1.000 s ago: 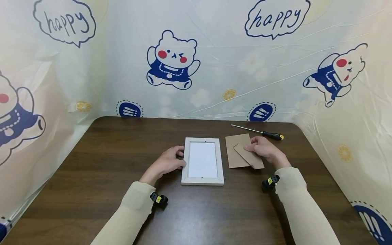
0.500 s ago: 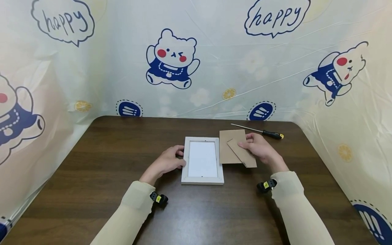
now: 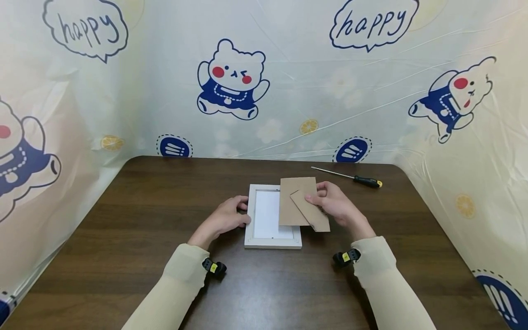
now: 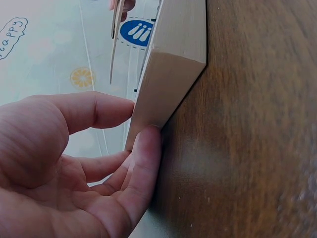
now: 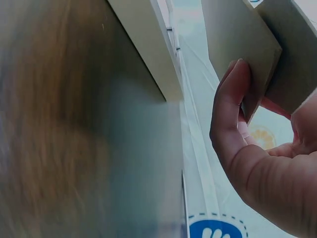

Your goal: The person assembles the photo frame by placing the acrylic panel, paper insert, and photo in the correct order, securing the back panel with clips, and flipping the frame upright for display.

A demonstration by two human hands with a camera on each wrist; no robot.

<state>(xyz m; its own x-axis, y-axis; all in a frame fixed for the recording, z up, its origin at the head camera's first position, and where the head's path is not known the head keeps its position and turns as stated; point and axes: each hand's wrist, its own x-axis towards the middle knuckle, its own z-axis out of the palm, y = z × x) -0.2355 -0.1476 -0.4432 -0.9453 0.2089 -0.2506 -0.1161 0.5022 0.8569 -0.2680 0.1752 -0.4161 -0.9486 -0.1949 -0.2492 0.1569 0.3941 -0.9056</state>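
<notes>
A white picture frame (image 3: 252,215) lies flat on the table with a white sheet (image 3: 266,215) inside its border. My left hand (image 3: 224,216) rests at its left side; in the left wrist view the thumb and fingertips touch the frame's side wall (image 4: 161,82). My right hand (image 3: 336,205) pinches a brown backing board (image 3: 293,215) by its right edge, thumb on the slanted stand flap (image 3: 307,208). The board is held above the frame and hides its upper right part. In the right wrist view the flap (image 5: 237,39) stands away from the board (image 5: 292,59).
A screwdriver (image 3: 367,182) with a black and yellow handle lies behind the right hand, near the table's back edge. The brown wooden table (image 3: 173,183) meets a printed curtain (image 3: 288,91) at the back and sides.
My right hand has lifted the backing board off the table and carried it left, over the right part of the frame. The left hand and the frame have stayed put.
</notes>
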